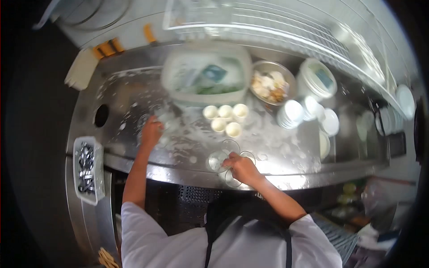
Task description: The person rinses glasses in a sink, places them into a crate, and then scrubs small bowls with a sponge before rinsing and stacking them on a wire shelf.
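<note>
My right hand [242, 169] is closed at the rims of a small cluster of clear drinking glasses near the counter's front edge. Its fingers pinch a glass [215, 160] on the left of that cluster, and another glass [230, 145] stands just behind. Further left, my left hand [153, 130] is low over the wet, foamy steel counter with its fingers curled. Faint clear shapes surround it, and whatever it grips is too blurred to name. Several white cups [218, 124] stand grouped between the hands, toward the back.
A soapy plastic tub [167, 82] stands behind the cups. Beside it are a metal bowl [292, 76] of food scraps and a white bucket [308, 67]. Stacked white dishes [291, 113] lie right, by a sink. A cutlery basket [100, 178] sits left; a wire rack [286, 33] hangs above.
</note>
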### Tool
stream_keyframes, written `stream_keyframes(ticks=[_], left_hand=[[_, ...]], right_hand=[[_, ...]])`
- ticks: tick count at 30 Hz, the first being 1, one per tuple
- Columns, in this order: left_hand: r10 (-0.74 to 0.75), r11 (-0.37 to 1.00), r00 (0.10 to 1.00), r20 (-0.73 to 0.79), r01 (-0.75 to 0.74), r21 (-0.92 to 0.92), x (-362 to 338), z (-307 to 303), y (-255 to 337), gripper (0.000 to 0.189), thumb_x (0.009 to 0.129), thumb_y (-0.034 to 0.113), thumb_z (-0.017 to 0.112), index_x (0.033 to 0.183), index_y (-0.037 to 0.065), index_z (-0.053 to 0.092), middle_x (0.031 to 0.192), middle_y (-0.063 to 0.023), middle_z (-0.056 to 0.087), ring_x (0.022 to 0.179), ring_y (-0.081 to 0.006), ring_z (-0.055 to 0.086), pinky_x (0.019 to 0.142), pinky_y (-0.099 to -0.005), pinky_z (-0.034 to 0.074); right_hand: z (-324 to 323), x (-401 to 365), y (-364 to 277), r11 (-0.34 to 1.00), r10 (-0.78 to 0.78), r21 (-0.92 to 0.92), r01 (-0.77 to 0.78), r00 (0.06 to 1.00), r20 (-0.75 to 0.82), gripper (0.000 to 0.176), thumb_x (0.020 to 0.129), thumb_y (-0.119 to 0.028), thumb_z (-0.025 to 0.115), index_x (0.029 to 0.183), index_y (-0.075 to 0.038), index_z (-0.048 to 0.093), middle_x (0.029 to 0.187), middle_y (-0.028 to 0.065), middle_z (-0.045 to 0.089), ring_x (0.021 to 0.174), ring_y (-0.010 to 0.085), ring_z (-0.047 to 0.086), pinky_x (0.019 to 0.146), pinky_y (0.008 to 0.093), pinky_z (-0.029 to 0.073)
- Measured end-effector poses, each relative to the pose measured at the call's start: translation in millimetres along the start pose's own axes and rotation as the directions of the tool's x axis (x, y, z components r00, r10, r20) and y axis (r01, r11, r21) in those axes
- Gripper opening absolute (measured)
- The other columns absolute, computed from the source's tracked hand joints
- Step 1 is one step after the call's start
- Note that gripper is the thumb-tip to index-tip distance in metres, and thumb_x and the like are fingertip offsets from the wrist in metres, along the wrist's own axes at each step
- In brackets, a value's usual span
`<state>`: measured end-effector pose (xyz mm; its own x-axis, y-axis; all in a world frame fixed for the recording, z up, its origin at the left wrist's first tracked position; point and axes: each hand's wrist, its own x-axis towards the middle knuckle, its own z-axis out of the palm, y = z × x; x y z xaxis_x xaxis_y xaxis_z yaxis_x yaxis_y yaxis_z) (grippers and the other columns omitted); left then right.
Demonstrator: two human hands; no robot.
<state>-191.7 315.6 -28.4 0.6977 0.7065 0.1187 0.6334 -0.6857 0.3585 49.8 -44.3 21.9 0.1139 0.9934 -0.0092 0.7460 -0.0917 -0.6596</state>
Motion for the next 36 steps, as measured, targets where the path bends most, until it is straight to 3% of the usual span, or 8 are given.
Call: stream_keyframes(ticks=[2, 11, 18, 22, 27, 30, 31, 36], left_hand=[[-0.110, 0.993, 0.994, 0.025, 0.111, -0.047, -3, -3, 12, 0.029, 0.059, -0.005, 0.076, 0.083, 0.011, 0.070, 0.135, -0.0178, 0.055, 0.118, -0.0388, 0.057, 0.097, -0.0418, 0.048], [-0.073, 0.976, 0.997, 0.013, 0.074, -0.206, -15, -9, 59, 0.031, 0.061, -0.009, 0.069, 0.089, 0.003, 0.069, 0.118, -0.0156, 0.056, 0.114, -0.0361, 0.057, 0.097, -0.0375, 0.045], [0.125, 0.980, 0.976, -0.178, -0.149, -0.128, -42, -17, 101, 0.037, 0.054, -0.012, 0.062, 0.089, 0.001, 0.065, 0.111, -0.0156, 0.055, 0.113, -0.0351, 0.055, 0.100, -0.0398, 0.043], [0.086, 0.996, 0.979, -0.187, -0.080, 0.038, -73, -54, 180, 0.034, 0.055, -0.010, 0.057, 0.087, -0.001, 0.063, 0.114, -0.0176, 0.055, 0.116, -0.0372, 0.053, 0.105, -0.0427, 0.039], [-0.052, 0.998, 0.973, -0.226, 0.043, -0.047, -119, -78, 345, 0.033, 0.060, -0.014, 0.051, 0.088, -0.002, 0.062, 0.128, -0.0216, 0.050, 0.127, -0.0390, 0.048, 0.109, -0.0451, 0.036], [0.074, 0.997, 0.963, -0.261, -0.075, 0.006, -128, -69, 462, 0.038, 0.062, -0.016, 0.053, 0.094, 0.001, 0.064, 0.121, -0.0133, 0.055, 0.117, -0.0324, 0.054, 0.102, -0.0407, 0.043], [-0.105, 0.971, 0.975, -0.196, 0.058, -0.232, -126, -65, 507, 0.034, 0.060, -0.018, 0.057, 0.088, 0.001, 0.062, 0.132, -0.0182, 0.050, 0.128, -0.0365, 0.049, 0.108, -0.0420, 0.037], [0.264, 0.955, 0.959, -0.103, -0.275, -0.109, -101, -10, 755, 0.040, 0.053, -0.018, 0.071, 0.085, 0.003, 0.064, 0.125, -0.0149, 0.055, 0.124, -0.0336, 0.052, 0.103, -0.0391, 0.041]], right_hand=[[-19, -27, 9, 0.998, 0.062, 0.033, -0.059, 0.996, -0.070, 0.035, 0.073, 0.006, 0.062, 0.100, -0.014, 0.072, 0.115, 0.0195, 0.062, 0.083, 0.0387, 0.068, 0.073, 0.0456, 0.055], [-106, -154, 72, 0.933, 0.356, 0.141, -0.330, 0.900, -0.251, 0.032, 0.070, 0.005, 0.069, 0.097, -0.012, 0.070, 0.110, 0.0207, 0.063, 0.089, 0.0402, 0.066, 0.075, 0.0442, 0.054], [-182, -265, 130, 0.877, 0.479, 0.266, -0.401, 0.776, -0.411, 0.031, 0.070, 0.007, 0.069, 0.095, -0.009, 0.070, 0.094, 0.0136, 0.063, 0.084, 0.0364, 0.065, 0.073, 0.0425, 0.051], [-239, -355, 179, 0.838, 0.544, 0.340, -0.427, 0.706, -0.454, 0.032, 0.070, 0.011, 0.069, 0.096, -0.007, 0.070, 0.094, 0.0113, 0.064, 0.089, 0.0330, 0.065, 0.076, 0.0397, 0.052], [-311, -485, 272, 0.868, 0.496, 0.314, -0.385, 0.643, -0.583, 0.031, 0.070, 0.010, 0.068, 0.095, -0.007, 0.070, 0.093, 0.0111, 0.064, 0.089, 0.0329, 0.065, 0.076, 0.0396, 0.051], [-351, -550, 314, 0.856, 0.512, 0.309, -0.415, 0.594, -0.620, 0.028, 0.071, 0.007, 0.069, 0.094, -0.008, 0.070, 0.092, 0.0120, 0.064, 0.087, 0.0348, 0.064, 0.075, 0.0418, 0.050], [-363, -568, 327, 0.848, 0.522, 0.311, -0.430, 0.574, -0.631, 0.028, 0.071, 0.007, 0.069, 0.094, -0.008, 0.071, 0.092, 0.0119, 0.064, 0.087, 0.0346, 0.064, 0.075, 0.0415, 0.050], [-411, -637, 374, 0.807, 0.579, 0.391, -0.443, 0.461, -0.672, 0.028, 0.073, 0.009, 0.067, 0.097, -0.005, 0.071, 0.094, 0.0124, 0.065, 0.089, 0.0310, 0.065, 0.077, 0.0376, 0.051]])
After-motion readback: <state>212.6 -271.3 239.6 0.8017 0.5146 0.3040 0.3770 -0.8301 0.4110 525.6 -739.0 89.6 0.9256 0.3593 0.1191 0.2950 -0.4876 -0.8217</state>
